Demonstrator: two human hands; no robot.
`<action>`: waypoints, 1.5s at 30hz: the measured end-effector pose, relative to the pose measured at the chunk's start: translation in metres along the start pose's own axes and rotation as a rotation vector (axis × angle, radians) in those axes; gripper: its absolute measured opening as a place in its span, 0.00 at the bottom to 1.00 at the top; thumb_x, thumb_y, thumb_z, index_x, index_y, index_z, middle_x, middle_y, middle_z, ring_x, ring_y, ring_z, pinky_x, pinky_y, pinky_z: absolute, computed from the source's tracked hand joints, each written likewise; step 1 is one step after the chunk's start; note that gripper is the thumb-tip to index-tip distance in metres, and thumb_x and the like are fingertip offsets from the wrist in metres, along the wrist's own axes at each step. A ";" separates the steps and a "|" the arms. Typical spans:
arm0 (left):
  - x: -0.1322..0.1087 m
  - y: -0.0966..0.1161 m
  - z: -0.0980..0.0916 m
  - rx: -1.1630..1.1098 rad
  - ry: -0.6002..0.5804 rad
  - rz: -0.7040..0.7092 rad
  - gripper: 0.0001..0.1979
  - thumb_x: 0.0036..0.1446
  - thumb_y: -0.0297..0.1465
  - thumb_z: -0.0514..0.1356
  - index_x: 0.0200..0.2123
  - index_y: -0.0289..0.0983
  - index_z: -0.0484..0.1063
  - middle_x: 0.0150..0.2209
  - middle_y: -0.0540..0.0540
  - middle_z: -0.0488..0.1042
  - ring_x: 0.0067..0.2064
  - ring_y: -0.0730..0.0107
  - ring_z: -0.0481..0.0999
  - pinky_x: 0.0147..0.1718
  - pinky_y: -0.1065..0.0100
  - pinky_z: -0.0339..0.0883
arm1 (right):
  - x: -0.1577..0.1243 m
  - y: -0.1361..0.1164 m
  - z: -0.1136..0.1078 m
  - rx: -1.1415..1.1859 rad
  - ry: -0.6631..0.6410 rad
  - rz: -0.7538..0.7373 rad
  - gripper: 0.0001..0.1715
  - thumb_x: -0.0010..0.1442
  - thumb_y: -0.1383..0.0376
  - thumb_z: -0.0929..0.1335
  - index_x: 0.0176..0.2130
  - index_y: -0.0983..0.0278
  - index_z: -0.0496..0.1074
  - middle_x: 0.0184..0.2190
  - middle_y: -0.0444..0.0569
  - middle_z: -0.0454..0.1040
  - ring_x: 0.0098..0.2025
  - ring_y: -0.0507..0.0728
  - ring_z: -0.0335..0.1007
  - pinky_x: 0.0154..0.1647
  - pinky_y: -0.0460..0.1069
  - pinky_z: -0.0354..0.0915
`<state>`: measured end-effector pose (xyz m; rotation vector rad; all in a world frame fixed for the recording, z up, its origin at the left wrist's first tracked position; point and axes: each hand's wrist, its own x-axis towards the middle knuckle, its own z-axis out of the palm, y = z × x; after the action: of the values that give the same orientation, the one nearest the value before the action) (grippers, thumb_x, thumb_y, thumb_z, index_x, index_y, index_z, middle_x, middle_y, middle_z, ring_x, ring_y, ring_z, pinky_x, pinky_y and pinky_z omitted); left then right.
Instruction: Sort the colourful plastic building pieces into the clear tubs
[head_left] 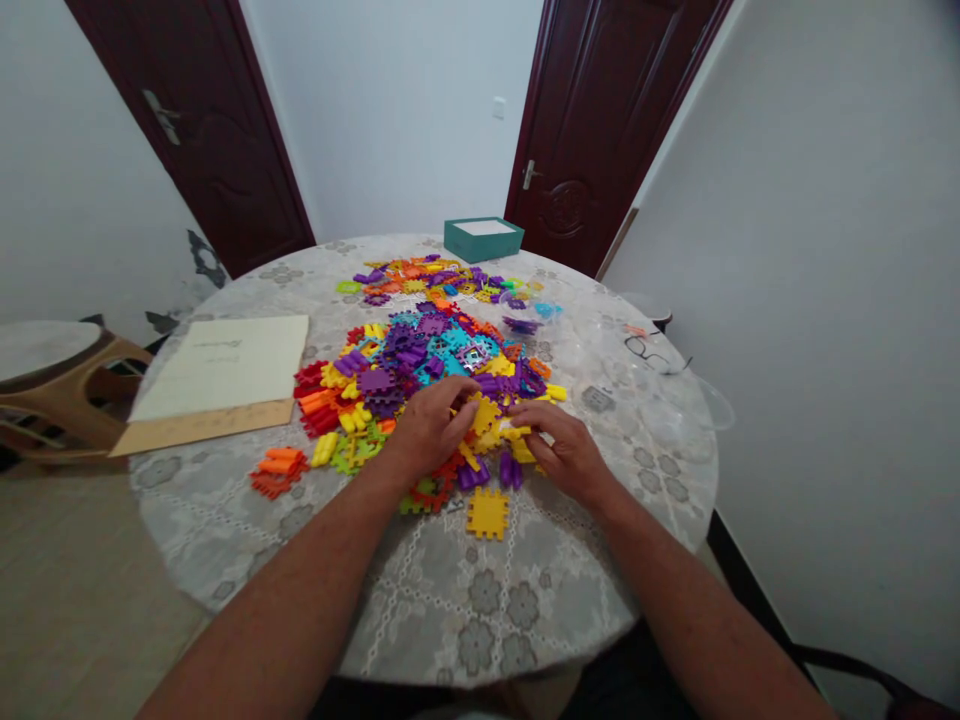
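Note:
Both my hands are at the near side of a big pile of plastic building pieces (401,365) in red, orange, yellow, green, blue and purple. My left hand (435,425) has its fingers closed on a yellow toothed square piece (486,412). To the right, my right hand (559,445) pinches a small yellow piece (514,432), close beside the square one; whether the two are joined I cannot tell. Just below them lies a loose yellow square tile (487,513), flat on the cloth. Purple tube-shaped pieces (511,470) rest between my hands.
A second heap of pieces (435,278) lies farther back, before a green box (484,240). Left on the round table (360,620) is a pale board (225,360). Eyeglasses (649,352) and clear plastic (600,350) lie on the right. Orange pieces (279,470) sit near the left.

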<state>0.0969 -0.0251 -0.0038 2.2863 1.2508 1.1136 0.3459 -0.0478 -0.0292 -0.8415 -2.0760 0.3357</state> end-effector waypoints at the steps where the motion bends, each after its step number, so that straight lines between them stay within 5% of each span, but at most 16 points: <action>1: 0.001 0.000 -0.002 -0.007 0.025 -0.044 0.12 0.67 0.32 0.57 0.50 0.38 0.75 0.40 0.46 0.81 0.39 0.66 0.80 0.44 0.64 0.73 | 0.000 0.000 -0.002 -0.012 0.053 0.014 0.18 0.67 0.74 0.65 0.50 0.57 0.77 0.52 0.52 0.77 0.55 0.58 0.75 0.57 0.56 0.71; 7: 0.002 0.008 -0.012 -0.145 0.015 -0.250 0.17 0.68 0.37 0.56 0.56 0.40 0.74 0.42 0.46 0.82 0.34 0.67 0.81 0.37 0.66 0.73 | 0.000 -0.017 -0.009 -0.206 0.272 0.003 0.16 0.67 0.73 0.67 0.47 0.57 0.80 0.38 0.48 0.70 0.40 0.55 0.72 0.41 0.50 0.71; 16: -0.001 0.026 -0.006 -0.569 -0.183 -0.414 0.18 0.66 0.41 0.59 0.55 0.41 0.72 0.47 0.45 0.78 0.29 0.70 0.80 0.27 0.65 0.77 | -0.004 -0.033 0.005 -0.462 0.121 -0.100 0.13 0.72 0.68 0.67 0.47 0.57 0.81 0.34 0.48 0.74 0.35 0.54 0.69 0.37 0.48 0.67; 22: -0.001 0.023 -0.002 -0.683 -0.172 -0.420 0.24 0.60 0.38 0.66 0.58 0.41 0.70 0.53 0.42 0.75 0.41 0.66 0.82 0.36 0.62 0.82 | -0.002 -0.029 0.009 -0.427 -0.027 -0.105 0.21 0.73 0.69 0.64 0.61 0.58 0.74 0.41 0.52 0.77 0.41 0.57 0.72 0.41 0.49 0.70; 26: 0.001 0.014 -0.003 -0.605 -0.075 -0.431 0.23 0.62 0.37 0.65 0.59 0.42 0.69 0.44 0.47 0.74 0.37 0.68 0.80 0.33 0.66 0.80 | 0.001 -0.019 -0.020 -0.347 -0.042 0.079 0.20 0.71 0.69 0.64 0.59 0.62 0.74 0.48 0.56 0.78 0.48 0.58 0.74 0.50 0.53 0.71; 31: 0.004 0.001 -0.003 -0.634 0.029 -0.536 0.27 0.62 0.36 0.66 0.64 0.44 0.67 0.42 0.48 0.72 0.36 0.70 0.80 0.35 0.64 0.82 | -0.014 0.002 -0.064 -0.416 -0.380 0.385 0.17 0.66 0.61 0.72 0.54 0.61 0.77 0.49 0.55 0.79 0.48 0.60 0.76 0.52 0.54 0.70; 35: 0.005 -0.002 0.000 -0.647 0.050 -0.529 0.27 0.62 0.36 0.66 0.63 0.43 0.69 0.41 0.48 0.72 0.38 0.70 0.77 0.40 0.61 0.83 | -0.024 0.007 -0.061 -0.465 -0.453 0.443 0.22 0.57 0.59 0.78 0.51 0.60 0.78 0.47 0.53 0.78 0.46 0.61 0.76 0.47 0.52 0.69; 41: 0.005 -0.001 -0.001 -0.711 0.016 -0.563 0.29 0.60 0.33 0.66 0.64 0.44 0.68 0.42 0.47 0.74 0.38 0.69 0.79 0.43 0.59 0.83 | -0.013 0.001 -0.057 -0.395 -0.529 0.493 0.10 0.58 0.65 0.75 0.41 0.62 0.73 0.38 0.50 0.77 0.37 0.56 0.71 0.36 0.48 0.61; 43: 0.005 -0.002 -0.003 -0.705 0.005 -0.564 0.31 0.59 0.34 0.66 0.65 0.44 0.67 0.43 0.47 0.75 0.39 0.68 0.80 0.44 0.59 0.82 | -0.007 -0.002 -0.065 -0.356 -0.482 0.515 0.02 0.62 0.68 0.70 0.38 0.62 0.72 0.34 0.47 0.76 0.34 0.55 0.69 0.34 0.47 0.59; 45: 0.005 -0.002 -0.004 -0.691 -0.011 -0.549 0.31 0.59 0.35 0.66 0.66 0.43 0.66 0.44 0.47 0.76 0.40 0.66 0.81 0.45 0.59 0.81 | 0.002 -0.008 -0.073 -0.258 -0.377 0.515 0.04 0.65 0.70 0.66 0.37 0.62 0.71 0.31 0.45 0.75 0.32 0.54 0.69 0.34 0.47 0.59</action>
<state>0.0943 -0.0203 0.0007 1.3379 1.1448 1.0884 0.3997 -0.0573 0.0202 -1.5772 -2.2501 0.5427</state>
